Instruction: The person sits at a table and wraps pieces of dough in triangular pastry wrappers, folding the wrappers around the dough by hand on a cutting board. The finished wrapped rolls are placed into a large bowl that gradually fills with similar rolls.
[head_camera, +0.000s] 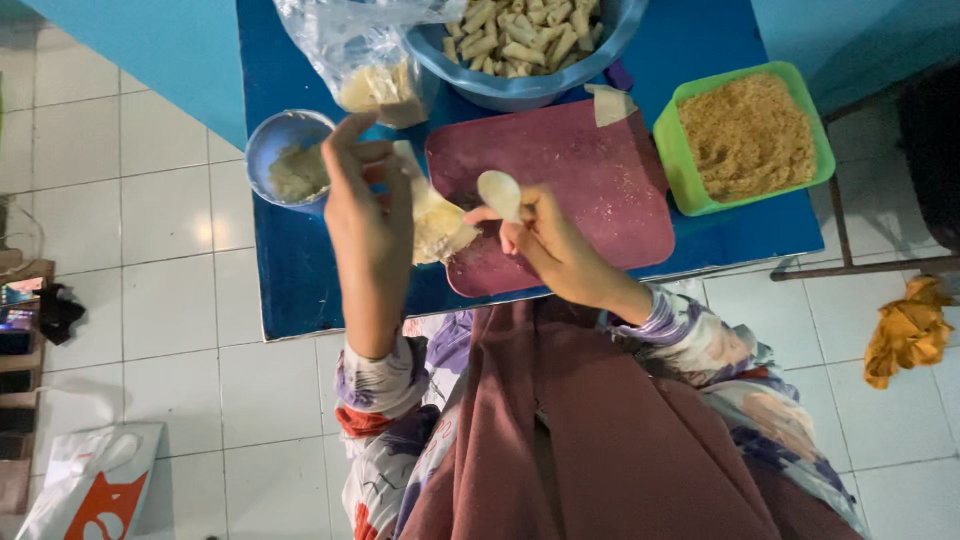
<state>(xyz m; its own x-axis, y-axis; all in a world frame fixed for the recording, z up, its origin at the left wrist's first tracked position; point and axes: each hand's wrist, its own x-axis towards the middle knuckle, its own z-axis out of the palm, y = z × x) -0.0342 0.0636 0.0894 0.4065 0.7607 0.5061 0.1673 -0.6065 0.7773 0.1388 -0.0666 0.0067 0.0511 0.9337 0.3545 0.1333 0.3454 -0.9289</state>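
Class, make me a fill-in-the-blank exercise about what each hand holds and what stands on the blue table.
1. The right hand holds a white ____.
2. The left hand holds a thin pastry ____.
3. The crumbs fill a square ____ container.
4. The purple board lies on a ____ table.

Missing words: spoon; wrapper; green; blue

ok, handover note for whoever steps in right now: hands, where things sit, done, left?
Left hand: raised over the table edge, holds a pale wrapper sheet with filling on it.
Right hand: holds a spoon above the maroon board.
Small blue bowl of filling at left, green tub of crumbs at right, clear bag behind.
Done: many rolls in the big blue bowl.
Left: this sheet is unrolled; one more piece lies at the board's far edge.
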